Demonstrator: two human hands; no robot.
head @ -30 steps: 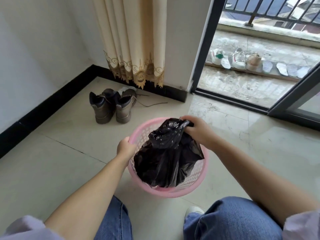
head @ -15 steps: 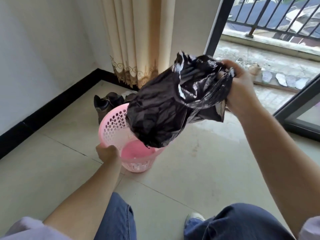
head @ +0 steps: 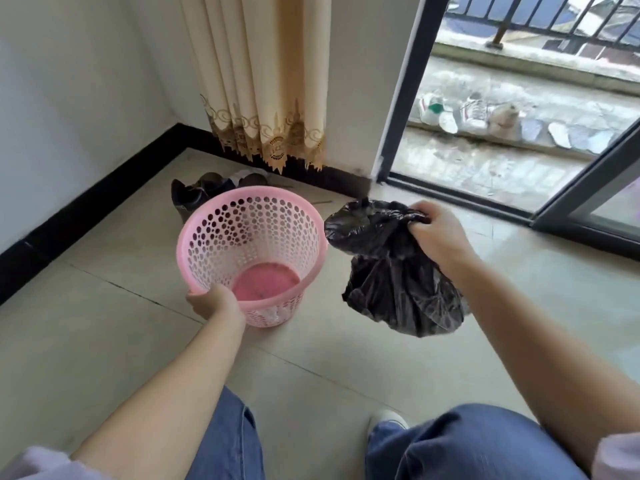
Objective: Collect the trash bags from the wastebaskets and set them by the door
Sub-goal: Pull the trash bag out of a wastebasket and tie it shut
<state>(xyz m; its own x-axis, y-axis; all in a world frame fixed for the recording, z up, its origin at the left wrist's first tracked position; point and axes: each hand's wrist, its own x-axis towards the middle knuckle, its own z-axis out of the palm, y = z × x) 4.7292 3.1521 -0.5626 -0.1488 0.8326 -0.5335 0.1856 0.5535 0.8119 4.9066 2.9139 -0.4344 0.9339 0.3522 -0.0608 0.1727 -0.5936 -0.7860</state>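
Black plastic, the trash bag (head: 398,285) hangs just below the right hand (head: 438,237), whose fingers bunch its gathered neck; it is clear of the pink wastebasket (head: 252,251), which the left hand (head: 214,303) grips by the near rim. Thin film may tear or slip; its bottom possibly brushes the floor (head: 104,341).

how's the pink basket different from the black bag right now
The pink basket is rigid, round and perforated; the black bag is soft, crumpled and opaque. The basket looks empty, its pink bottom showing; the bag is bunched shut at the top and bulges below. The left hand grips the basket by its near rim; the right hand grips the bag's gathered top. Each is held by one hand.
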